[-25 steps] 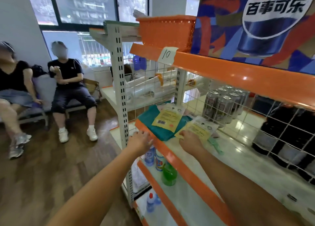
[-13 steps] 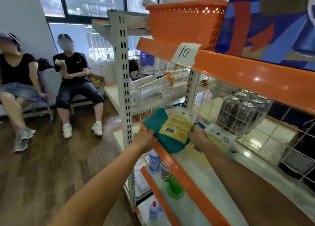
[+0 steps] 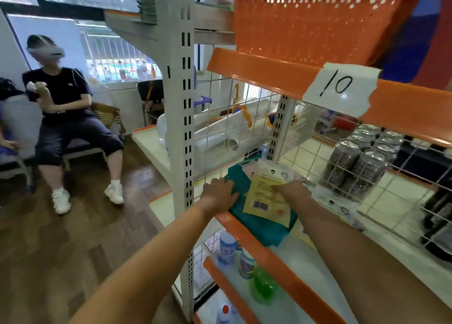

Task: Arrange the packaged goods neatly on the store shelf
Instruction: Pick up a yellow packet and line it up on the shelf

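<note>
Reaching into the middle shelf with both arms, the person has the left hand resting on the left edge of a teal packet, fingers curled over that edge right at the shelf's orange front lip, so the grip there looks like it's grasping the teal packet. The right hand sits on the right side of a yellow packet with a barcode, which lies on top of the teal one; the fingers are mostly hidden under the plastic, so honestly can't tell whether that grip is clenched on it or just pressing. Both packets are at the left end of the shelf, close to the white upright post.

Another clear packet lies on the shelf just to the right of the right wrist. Behind the wire mesh there's a pack of cans. An orange basket is on the shelf above, with a paper label reading 10 stuck on the orange edge. The lower shelf has small bottles and something green. A person in dark clothes sits off to the left.
</note>
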